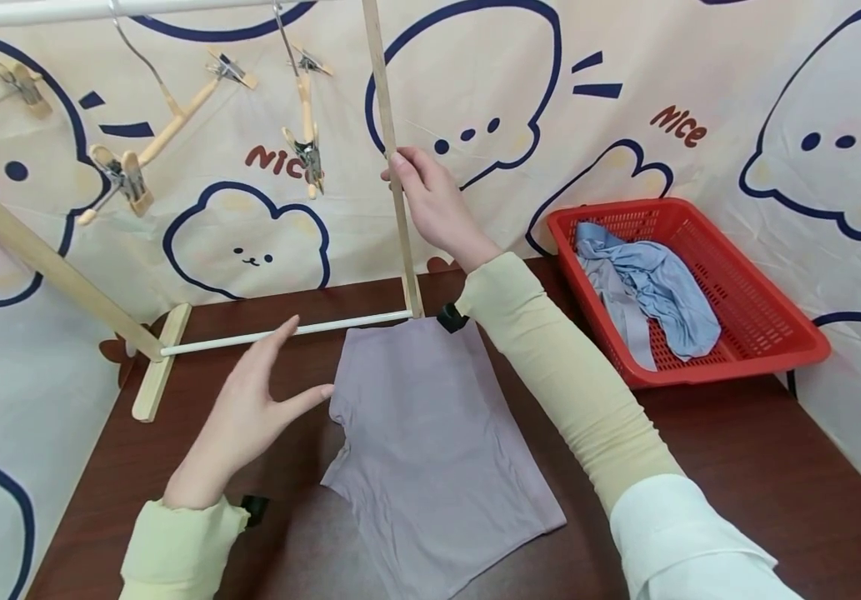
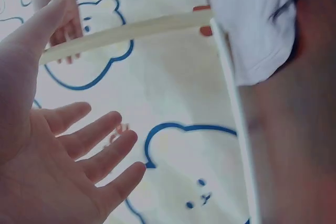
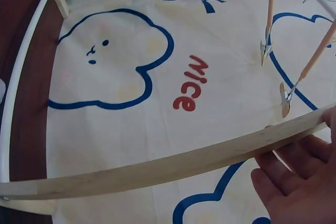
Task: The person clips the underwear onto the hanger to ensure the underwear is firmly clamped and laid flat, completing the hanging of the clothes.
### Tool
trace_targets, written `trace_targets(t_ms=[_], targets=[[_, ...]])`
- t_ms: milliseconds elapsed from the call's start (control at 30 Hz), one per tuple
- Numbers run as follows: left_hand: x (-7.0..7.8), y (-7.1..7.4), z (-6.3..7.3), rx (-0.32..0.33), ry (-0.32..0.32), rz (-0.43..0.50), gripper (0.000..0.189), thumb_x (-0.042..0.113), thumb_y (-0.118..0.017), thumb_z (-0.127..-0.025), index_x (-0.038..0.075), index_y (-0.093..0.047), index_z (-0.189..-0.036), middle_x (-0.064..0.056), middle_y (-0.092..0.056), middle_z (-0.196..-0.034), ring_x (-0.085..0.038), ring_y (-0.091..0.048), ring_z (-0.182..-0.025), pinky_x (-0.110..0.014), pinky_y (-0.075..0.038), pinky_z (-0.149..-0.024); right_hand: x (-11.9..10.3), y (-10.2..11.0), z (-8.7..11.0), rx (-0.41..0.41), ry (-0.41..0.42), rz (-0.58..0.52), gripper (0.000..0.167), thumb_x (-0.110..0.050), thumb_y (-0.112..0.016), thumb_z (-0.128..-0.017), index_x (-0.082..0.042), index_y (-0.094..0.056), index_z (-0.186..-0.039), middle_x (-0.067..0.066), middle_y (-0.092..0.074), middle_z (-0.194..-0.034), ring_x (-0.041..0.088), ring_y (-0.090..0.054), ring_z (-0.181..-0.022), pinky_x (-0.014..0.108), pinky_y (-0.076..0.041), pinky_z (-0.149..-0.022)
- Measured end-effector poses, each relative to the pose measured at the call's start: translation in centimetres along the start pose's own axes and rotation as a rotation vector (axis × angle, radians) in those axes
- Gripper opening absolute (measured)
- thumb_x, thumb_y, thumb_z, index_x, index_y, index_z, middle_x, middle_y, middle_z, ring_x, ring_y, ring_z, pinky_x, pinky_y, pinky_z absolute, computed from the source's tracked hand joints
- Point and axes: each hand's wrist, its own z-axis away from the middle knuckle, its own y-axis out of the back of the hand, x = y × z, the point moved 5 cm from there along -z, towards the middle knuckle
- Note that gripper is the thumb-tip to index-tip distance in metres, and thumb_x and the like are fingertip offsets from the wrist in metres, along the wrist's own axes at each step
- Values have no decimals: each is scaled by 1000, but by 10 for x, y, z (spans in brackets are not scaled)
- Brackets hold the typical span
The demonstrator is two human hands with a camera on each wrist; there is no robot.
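Note:
On the right side of a small clothes rack, my right hand [image 1: 430, 196] holds the upright wooden post [image 1: 392, 125]. In the right wrist view, fingers [image 3: 283, 177] of that hand lie along the post's far side. My left hand [image 1: 250, 408] hovers with fingers spread and palm turned inward, holding nothing. Its thumb tip overlaps the left edge of a lilac-grey garment [image 1: 430, 442] in the head view. This garment lies flat on the dark table, its top edge close to the rack's white bottom bar [image 1: 302, 328].
Wooden hangers with metal clips [image 1: 306, 154] hang from the white top rail [image 1: 62, 12]. At the right stands a red plastic basket [image 1: 745, 367] with crumpled light-blue clothing [image 1: 663, 279] inside. A printed cloth backdrop [image 1: 475, 50] closes off the back and sides of the brown table [image 1: 715, 450].

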Motion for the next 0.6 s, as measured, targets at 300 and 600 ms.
trace_targets(t_ms=[300, 600], targets=[[29, 58, 12, 353, -180, -36, 65, 17, -89, -81, 14, -62, -141, -6, -62, -136, -24, -55, -125, -32, -41, -105, 6, -3, -3, 53, 44, 15, 40, -34, -41, -112, -6, -57, -135, 6, -67, -112, 16, -62, -104, 27, -46, -91], [61, 139, 25, 951, -294, 160, 28, 12, -75, -88, -8, -73, -108, -16, -73, -103, -7, -64, -95, -20, -45, -91, 7, 0, -4, 51, 57, 26, 39, -34, -41, -112, -6, -58, -133, 7, -67, -111, 16, -62, -106, 28, -46, -92]])
